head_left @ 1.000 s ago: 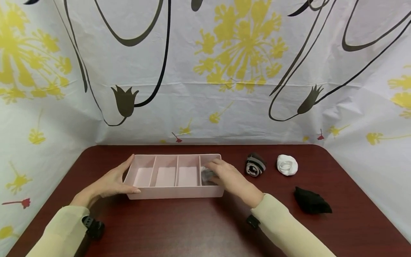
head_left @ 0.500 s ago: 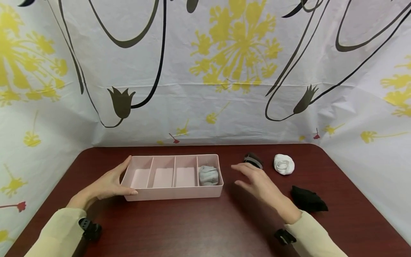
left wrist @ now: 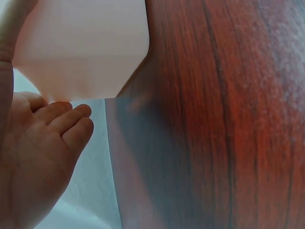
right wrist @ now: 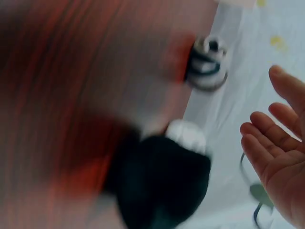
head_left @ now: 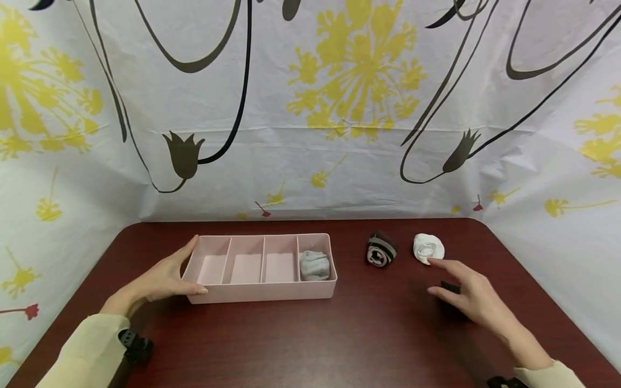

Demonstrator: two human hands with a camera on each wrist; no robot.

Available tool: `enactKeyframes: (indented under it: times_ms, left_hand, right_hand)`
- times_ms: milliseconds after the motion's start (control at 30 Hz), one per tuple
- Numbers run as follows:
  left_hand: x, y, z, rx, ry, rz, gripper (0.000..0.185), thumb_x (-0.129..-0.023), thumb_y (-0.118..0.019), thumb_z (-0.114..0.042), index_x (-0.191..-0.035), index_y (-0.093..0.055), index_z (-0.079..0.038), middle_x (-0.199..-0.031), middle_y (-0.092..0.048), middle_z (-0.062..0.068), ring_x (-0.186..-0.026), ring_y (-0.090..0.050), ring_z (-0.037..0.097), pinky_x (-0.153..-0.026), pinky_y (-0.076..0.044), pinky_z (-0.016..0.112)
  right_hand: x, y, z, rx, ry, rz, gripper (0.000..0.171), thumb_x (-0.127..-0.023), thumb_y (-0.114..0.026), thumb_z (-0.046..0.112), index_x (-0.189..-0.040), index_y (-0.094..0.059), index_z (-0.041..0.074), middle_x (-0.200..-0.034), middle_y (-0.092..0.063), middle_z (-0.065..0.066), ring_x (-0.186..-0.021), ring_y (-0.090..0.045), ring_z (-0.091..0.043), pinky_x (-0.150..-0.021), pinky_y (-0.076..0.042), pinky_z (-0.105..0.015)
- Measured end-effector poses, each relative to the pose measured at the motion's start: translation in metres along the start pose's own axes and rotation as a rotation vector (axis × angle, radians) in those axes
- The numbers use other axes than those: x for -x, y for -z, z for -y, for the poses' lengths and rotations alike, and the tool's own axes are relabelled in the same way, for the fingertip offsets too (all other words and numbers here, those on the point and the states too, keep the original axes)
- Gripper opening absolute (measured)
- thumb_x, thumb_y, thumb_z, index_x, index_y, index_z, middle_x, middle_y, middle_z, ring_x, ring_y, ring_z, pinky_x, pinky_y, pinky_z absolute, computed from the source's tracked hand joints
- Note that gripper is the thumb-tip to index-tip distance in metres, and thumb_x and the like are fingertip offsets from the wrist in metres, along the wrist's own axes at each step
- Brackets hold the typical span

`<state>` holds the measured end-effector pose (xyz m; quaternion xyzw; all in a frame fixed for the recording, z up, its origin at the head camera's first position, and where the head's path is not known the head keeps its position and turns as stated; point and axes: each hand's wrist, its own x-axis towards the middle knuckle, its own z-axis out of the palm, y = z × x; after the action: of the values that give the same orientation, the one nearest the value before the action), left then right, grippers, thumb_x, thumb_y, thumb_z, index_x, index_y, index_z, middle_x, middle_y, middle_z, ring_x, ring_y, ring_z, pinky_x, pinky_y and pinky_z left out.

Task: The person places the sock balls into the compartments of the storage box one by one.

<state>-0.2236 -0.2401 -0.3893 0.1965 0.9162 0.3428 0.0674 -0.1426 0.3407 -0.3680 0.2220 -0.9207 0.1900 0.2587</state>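
Note:
A pink divided organizer box (head_left: 262, 292) stands left of the table's middle. My left hand (head_left: 160, 279) holds its left end, thumb at the front wall and fingers at the far corner. In the box's rightmost compartment sits a rolled grey sock (head_left: 315, 266); the other compartments are bare. My right hand (head_left: 477, 293) hovers with relaxed, parted fingers over a black sock (right wrist: 162, 181), which it mostly hides in the head view. Just beyond those fingertips lies a rolled white sock (head_left: 428, 247). A rolled striped sock (head_left: 380, 250) lies between it and the box.
The dark red wooden table (head_left: 301, 339) has rounded far corners. A white patterned sheet (head_left: 271, 108) hangs close behind it and along both sides.
My right hand has let go of the grey sock in the rightmost compartment, then moved right past the striped sock to above the black one. My left hand has stayed on the box.

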Motion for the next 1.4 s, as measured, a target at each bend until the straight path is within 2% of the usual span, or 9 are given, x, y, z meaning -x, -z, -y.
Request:
enactKeyframes:
  times_ms: [167, 300, 400, 567, 700, 800, 1067, 1233, 1400]
  left_hand:
    - [0.001, 0.0, 0.0, 0.0, 0.005, -0.001, 0.121, -0.067, -0.082, -0.038, -0.151, -0.001, -0.005, -0.153, -0.012, 0.027, -0.135, -0.022, 0.045, -0.101, -0.027, 0.063]
    - [0.001, 0.0, 0.0, -0.001, 0.01, 0.002, 0.121, -0.068, -0.082, -0.038, -0.151, -0.001, -0.005, -0.153, -0.013, 0.027, -0.135, -0.022, 0.044, -0.101, -0.027, 0.063]
    - [0.001, 0.001, -0.001, 0.002, 0.01, 0.002, 0.121, -0.068, -0.082, -0.038, -0.151, -0.001, -0.005, -0.153, -0.013, 0.027, -0.134, -0.023, 0.044, -0.1, -0.027, 0.063]
    - [0.001, 0.001, -0.002, 0.008, 0.013, 0.003, 0.121, -0.068, -0.082, -0.038, -0.151, 0.0, -0.005, -0.153, -0.012, 0.028, -0.134, -0.022, 0.044, -0.1, -0.027, 0.063]
    - [0.001, 0.001, -0.002, 0.005, 0.012, -0.001, 0.121, -0.067, -0.082, -0.038, -0.152, -0.002, -0.005, -0.153, -0.013, 0.028, -0.135, -0.021, 0.046, -0.101, -0.026, 0.063]
    - [0.001, 0.001, -0.002, 0.002, 0.01, -0.005, 0.121, -0.067, -0.082, -0.038, -0.152, -0.003, -0.006, -0.153, -0.014, 0.028, -0.135, -0.021, 0.047, -0.102, -0.025, 0.063]
    - [0.0, -0.001, 0.0, 0.007, 0.0, -0.008, 0.121, -0.067, -0.082, -0.037, -0.151, -0.003, -0.005, -0.152, -0.014, 0.029, -0.135, -0.022, 0.046, -0.101, -0.026, 0.062]
    - [0.0, -0.001, 0.0, 0.008, 0.0, -0.009, 0.121, -0.067, -0.082, -0.037, -0.152, -0.002, -0.005, -0.152, -0.015, 0.029, -0.134, -0.023, 0.045, -0.101, -0.026, 0.062]
    - [0.001, -0.001, 0.0, 0.013, 0.007, -0.007, 0.121, -0.067, -0.082, -0.037, -0.152, -0.002, -0.005, -0.152, -0.015, 0.028, -0.134, -0.024, 0.044, -0.101, -0.027, 0.062]
  right_hand:
    - [0.019, 0.013, -0.022, 0.0, -0.056, 0.052, 0.067, -0.062, -0.086, 0.011, -0.124, -0.059, 0.01, -0.114, -0.061, 0.001, -0.109, -0.036, 0.022, -0.079, -0.033, -0.001]
    - [0.032, 0.016, -0.036, -0.013, -0.073, 0.085, 0.073, -0.062, -0.086, 0.014, -0.128, -0.056, 0.011, -0.118, -0.054, 0.013, -0.106, -0.037, 0.021, -0.079, -0.032, -0.001]
    - [0.039, 0.017, -0.044, -0.02, -0.074, 0.109, 0.076, -0.062, -0.087, 0.015, -0.131, -0.054, 0.011, -0.119, -0.048, 0.018, -0.104, -0.037, 0.02, -0.078, -0.031, -0.001]
    - [0.047, 0.013, -0.054, -0.015, -0.039, 0.134, 0.083, -0.059, -0.088, 0.015, -0.133, -0.051, 0.009, -0.118, -0.05, 0.011, -0.105, -0.037, 0.019, -0.08, -0.03, -0.001]
    - [0.052, 0.012, -0.06, -0.005, -0.053, 0.164, 0.083, -0.059, -0.088, 0.017, -0.134, -0.05, 0.009, -0.113, -0.056, -0.005, -0.101, -0.043, 0.012, -0.078, -0.03, -0.001]
    - [0.053, 0.011, -0.062, 0.006, -0.077, 0.198, 0.081, -0.062, -0.087, 0.02, -0.133, -0.05, 0.007, -0.113, -0.057, -0.012, -0.099, -0.044, 0.008, -0.076, -0.03, -0.002]
    - [0.057, 0.006, -0.065, 0.018, -0.026, 0.212, 0.074, -0.062, -0.086, 0.017, -0.127, -0.054, 0.005, -0.113, -0.058, -0.01, -0.108, -0.032, 0.019, -0.08, -0.028, 0.0]
    - [0.058, 0.005, -0.068, 0.062, -0.005, 0.194, 0.072, -0.058, -0.087, 0.015, -0.122, -0.057, 0.006, -0.111, -0.059, -0.009, -0.107, -0.035, 0.017, -0.081, -0.027, 0.0]
    - [0.058, 0.002, -0.071, 0.105, 0.068, 0.124, 0.065, -0.05, -0.088, 0.008, -0.11, -0.063, 0.004, -0.102, -0.062, -0.007, -0.103, -0.043, 0.013, -0.083, -0.029, -0.001]
